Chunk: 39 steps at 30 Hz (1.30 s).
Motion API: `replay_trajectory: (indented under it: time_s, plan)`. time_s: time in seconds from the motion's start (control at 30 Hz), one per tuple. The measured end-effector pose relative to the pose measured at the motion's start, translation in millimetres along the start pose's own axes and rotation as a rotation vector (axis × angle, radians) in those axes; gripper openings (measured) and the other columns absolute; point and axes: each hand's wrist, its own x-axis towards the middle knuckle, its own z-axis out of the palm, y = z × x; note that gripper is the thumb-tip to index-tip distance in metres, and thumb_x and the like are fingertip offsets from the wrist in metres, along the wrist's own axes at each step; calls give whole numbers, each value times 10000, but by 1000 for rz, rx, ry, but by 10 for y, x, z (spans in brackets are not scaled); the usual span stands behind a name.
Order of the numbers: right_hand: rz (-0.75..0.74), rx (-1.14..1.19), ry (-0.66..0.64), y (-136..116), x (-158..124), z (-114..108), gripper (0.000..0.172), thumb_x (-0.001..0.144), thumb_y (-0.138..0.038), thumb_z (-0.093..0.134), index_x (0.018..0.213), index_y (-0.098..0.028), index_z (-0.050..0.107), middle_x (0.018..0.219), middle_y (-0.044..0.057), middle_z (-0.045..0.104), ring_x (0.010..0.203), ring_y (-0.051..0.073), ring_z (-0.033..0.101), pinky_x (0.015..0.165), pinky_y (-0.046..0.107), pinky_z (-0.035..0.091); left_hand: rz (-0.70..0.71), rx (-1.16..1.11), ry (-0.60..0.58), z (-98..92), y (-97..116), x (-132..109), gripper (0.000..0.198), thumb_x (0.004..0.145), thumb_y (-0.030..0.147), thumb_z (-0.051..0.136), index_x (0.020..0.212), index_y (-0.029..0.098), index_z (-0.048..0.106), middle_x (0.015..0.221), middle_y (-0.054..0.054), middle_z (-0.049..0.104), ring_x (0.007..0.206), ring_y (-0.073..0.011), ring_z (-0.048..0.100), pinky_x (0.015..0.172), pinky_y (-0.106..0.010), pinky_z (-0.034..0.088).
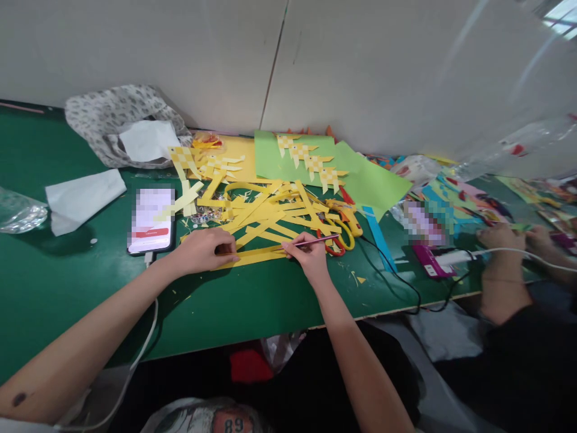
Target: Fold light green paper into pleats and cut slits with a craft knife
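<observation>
One left hand (207,251), mine, thumb and forefinger closed on the left end of a yellow strip (259,257); one right hand (309,255), mine, gripping a slim purple pen (315,240) (pen or pencil, I cannot tell), its lower end at the strip's right end; the strip itself, lying slantwise on the green table (202,325) between my hands, at the near edge of a heap (265,213) of yellow strips; one pair of scissors (332,248), by the heap's right side; one yellow glue gun (349,218), just beyond the scissors, black cord trailing right; one blue strip (378,237), right of the gun; one phone (151,219), screen lit, beside my left forearm, white cable (151,334) plugged in; four woven fish (311,161), yellow and white, in a slanting row at the green paper (267,156); one patterned bag (97,120), against the wall; farther right, a co-worker's hands (502,237).
</observation>
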Motion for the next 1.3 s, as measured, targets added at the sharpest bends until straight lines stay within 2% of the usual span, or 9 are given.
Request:
replay_trajectory:
  time_s: [0.13,0.27,0.37,0.53,0.7,0.83,1.07,1.3]
  plan:
    - [18,68,23,16,5,-1,289,581,-338,818,578,-209,559,519,-26,612,473,138,558,499,272,461,13,29,-25,-76,-14,-20,227,815,410,585,736,200,624,739,8,638,689,-136,570,568,-231,342]
    - [39,106,-7,24,-8,71,285,589,-325,820,590,-202,563,526,-20,622,480,130,561,496,256,457,66,89,-62,-196,-52,-57,204,810,366,576,701,197,610,728,6,628,725,-149,568,607,-248,354]
    - [38,90,-35,-1,-31,178,270,618,-335,804,596,-195,574,535,-14,621,485,124,559,508,255,461,92,129,-77,-231,-45,-67,203,803,400,580,777,206,633,775,-3,638,750,-163,570,629,-261,367]
    - [49,53,-89,-57,-67,345,267,643,-361,779,602,-198,571,533,-13,608,485,131,553,487,258,446,71,103,-41,-166,25,-46,291,865,463,504,913,215,649,929,-26,671,851,-180,599,671,-264,398]
    - [53,34,-123,-74,-76,433,290,614,-373,795,601,-208,557,530,-13,606,488,144,568,495,271,458,87,149,33,-42,40,-24,287,913,407,451,910,201,650,879,-35,675,827,-178,599,647,-260,395]
    - [55,9,-86,-60,-66,385,293,632,-394,777,595,-209,553,527,-11,604,479,144,560,479,271,451,95,131,55,16,14,-15,268,912,390,459,871,203,648,864,-33,678,812,-171,603,629,-253,394]
    - [31,21,-7,-6,-63,223,269,646,-353,777,591,-197,564,537,-7,611,482,130,555,480,254,439,55,95,27,-3,30,-12,242,899,375,481,880,204,652,889,-33,679,815,-174,606,631,-255,398]
    - [24,18,-10,-2,-67,246,279,644,-375,772,584,-203,560,525,-10,603,470,133,544,478,266,439,62,96,28,1,31,-12,247,902,378,477,884,203,651,891,-35,675,816,-176,605,635,-255,397]
